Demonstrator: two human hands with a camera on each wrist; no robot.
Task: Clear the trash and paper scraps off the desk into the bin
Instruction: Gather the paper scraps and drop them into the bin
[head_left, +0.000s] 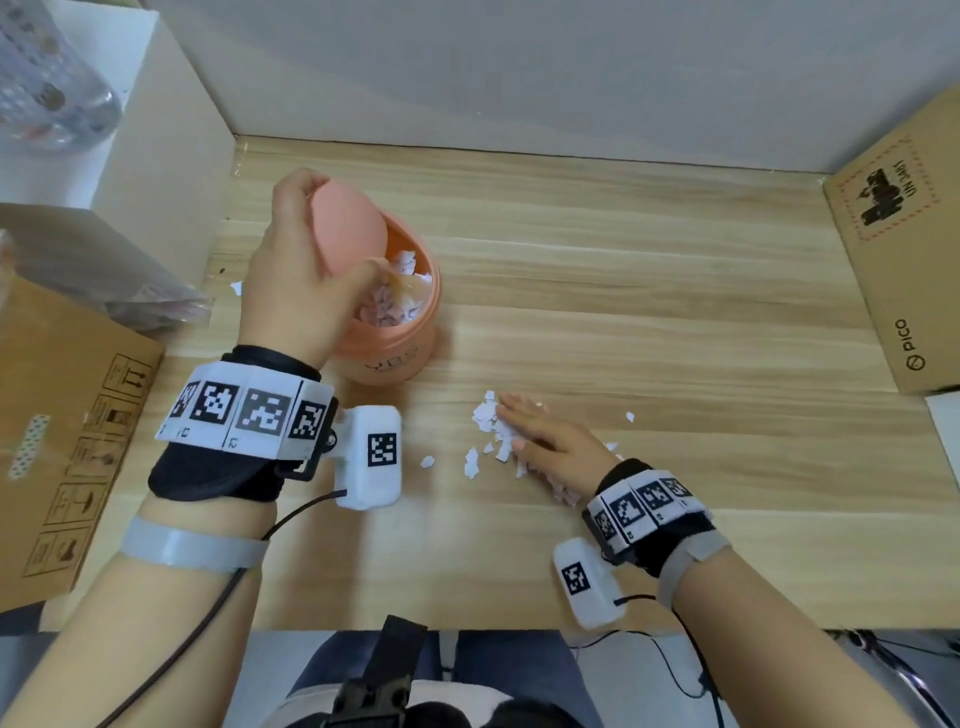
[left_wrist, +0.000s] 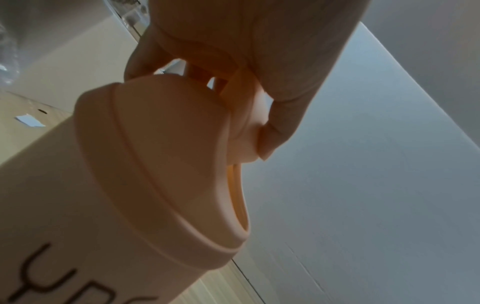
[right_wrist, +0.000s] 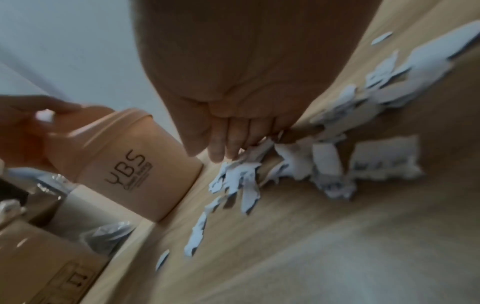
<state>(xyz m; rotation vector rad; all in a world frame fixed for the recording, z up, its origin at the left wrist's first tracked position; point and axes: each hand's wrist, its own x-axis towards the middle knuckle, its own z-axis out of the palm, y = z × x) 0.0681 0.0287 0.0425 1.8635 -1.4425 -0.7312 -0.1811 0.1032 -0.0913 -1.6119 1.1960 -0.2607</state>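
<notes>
A small peach bin (head_left: 395, 353) marked YBS stands at the left of the wooden desk (head_left: 675, 312), with torn paper inside. My left hand (head_left: 306, 249) grips its swing lid (head_left: 348, 228) and holds it tilted up, thumb on the near edge. In the left wrist view the thumb (left_wrist: 275, 131) pinches the lid (left_wrist: 246, 119) above the bin's collar (left_wrist: 161, 164). My right hand (head_left: 524, 423) lies flat, fingers straight, on a pile of white paper scraps (head_left: 485, 415) right of the bin. The right wrist view has the fingers (right_wrist: 233, 142) on the scraps (right_wrist: 246, 183) near the bin (right_wrist: 135, 164).
Single scraps lie left of the bin (head_left: 236, 287), below the pile (head_left: 427, 461) and right of my hand (head_left: 630, 417). Cardboard boxes stand at the left (head_left: 67, 415) and right (head_left: 898, 234), a white box (head_left: 171, 156) at the back left. A plastic bag (head_left: 156, 306) lies beside the bin.
</notes>
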